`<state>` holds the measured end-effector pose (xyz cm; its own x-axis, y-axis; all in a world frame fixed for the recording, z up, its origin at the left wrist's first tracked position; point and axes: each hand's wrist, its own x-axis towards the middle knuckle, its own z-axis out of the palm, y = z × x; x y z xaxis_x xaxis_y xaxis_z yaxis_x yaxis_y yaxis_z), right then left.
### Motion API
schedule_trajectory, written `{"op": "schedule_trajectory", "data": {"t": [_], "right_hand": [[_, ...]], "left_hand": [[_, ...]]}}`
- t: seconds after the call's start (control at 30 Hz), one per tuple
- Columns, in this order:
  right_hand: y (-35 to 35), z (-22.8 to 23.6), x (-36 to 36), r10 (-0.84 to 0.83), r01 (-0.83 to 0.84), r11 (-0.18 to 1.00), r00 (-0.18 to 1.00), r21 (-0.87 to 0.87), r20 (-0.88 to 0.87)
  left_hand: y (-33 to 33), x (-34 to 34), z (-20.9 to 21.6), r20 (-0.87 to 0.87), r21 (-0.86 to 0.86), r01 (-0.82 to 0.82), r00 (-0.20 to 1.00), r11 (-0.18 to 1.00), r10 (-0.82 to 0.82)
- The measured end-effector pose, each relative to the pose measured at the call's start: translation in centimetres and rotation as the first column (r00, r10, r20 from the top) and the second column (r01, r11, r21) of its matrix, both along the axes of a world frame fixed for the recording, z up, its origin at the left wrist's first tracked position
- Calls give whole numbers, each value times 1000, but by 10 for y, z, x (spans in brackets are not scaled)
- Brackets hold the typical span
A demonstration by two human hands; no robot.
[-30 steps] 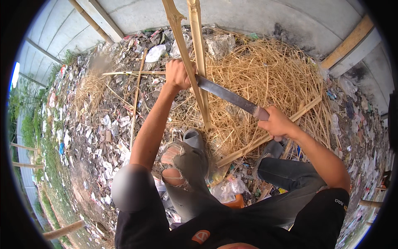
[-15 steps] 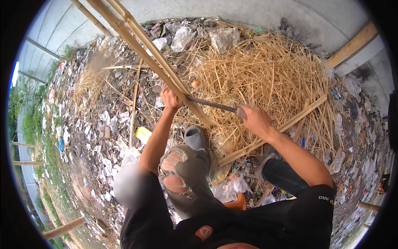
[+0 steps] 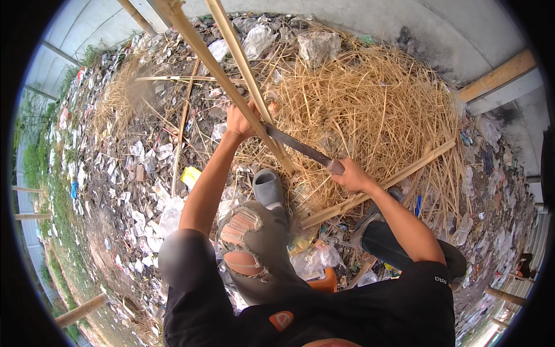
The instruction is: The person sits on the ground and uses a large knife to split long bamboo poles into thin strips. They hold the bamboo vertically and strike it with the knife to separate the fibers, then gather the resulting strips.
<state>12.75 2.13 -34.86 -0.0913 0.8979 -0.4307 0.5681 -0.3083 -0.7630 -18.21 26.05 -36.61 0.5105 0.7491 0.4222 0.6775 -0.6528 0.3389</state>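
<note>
A long bamboo pole (image 3: pixel 217 67) leans up and away from me, split lengthwise; its other half (image 3: pixel 238 53) stands apart from it, making a narrow V. My left hand (image 3: pixel 240 120) is closed around the bamboo low down, near where the halves meet. My right hand (image 3: pixel 351 176) grips the handle of a machete (image 3: pixel 300 146). The dark blade reaches left, its far end lying in the split beside my left hand. The pole's lower end (image 3: pixel 289 169) is on the ground just beyond my grey clog (image 3: pixel 268 188).
A broad heap of thin bamboo strips (image 3: pixel 358 104) lies ahead and right, with a flat bamboo slat (image 3: pixel 381 184) across its near side. Litter (image 3: pixel 139 168) covers the ground. Behind are a grey rock (image 3: pixel 318 48) and a concrete wall (image 3: pixel 376 17). An orange stool (image 3: pixel 325 281) shows beneath me.
The bamboo halves have spread wider apart at the top. The machete now slants more downward toward my right hand, which has dropped slightly. My left hand has moved up a little.
</note>
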Motion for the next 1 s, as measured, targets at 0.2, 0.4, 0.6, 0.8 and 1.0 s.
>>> {"op": "schedule_trajectory", "data": {"t": [0.2, 0.4, 0.6, 0.8, 1.0], "right_hand": [[-28, -31, 11, -284, 221, 944, 923, -246, -259], [-48, -81, 16, -631, 476, 773, 642, -419, -435], [-77, -94, -34, -570, 558, 821, 804, -119, -166], [-91, -34, -93, -409, 411, 877, 910, 250, -62], [-47, 45, -109, -396, 358, 774, 917, 522, -41]], "left_hand": [[10, 38, 35, -15, -21, 326, 945, 945, -327], [18, 71, 174, 747, -248, 236, 665, 940, 30], [9, 149, 255, 360, -316, 6, 926, 949, 114], [-1, 142, 246, 144, -429, -127, 968, 894, 207], [8, 70, 315, 481, 75, -494, 779, 866, 402]]}}
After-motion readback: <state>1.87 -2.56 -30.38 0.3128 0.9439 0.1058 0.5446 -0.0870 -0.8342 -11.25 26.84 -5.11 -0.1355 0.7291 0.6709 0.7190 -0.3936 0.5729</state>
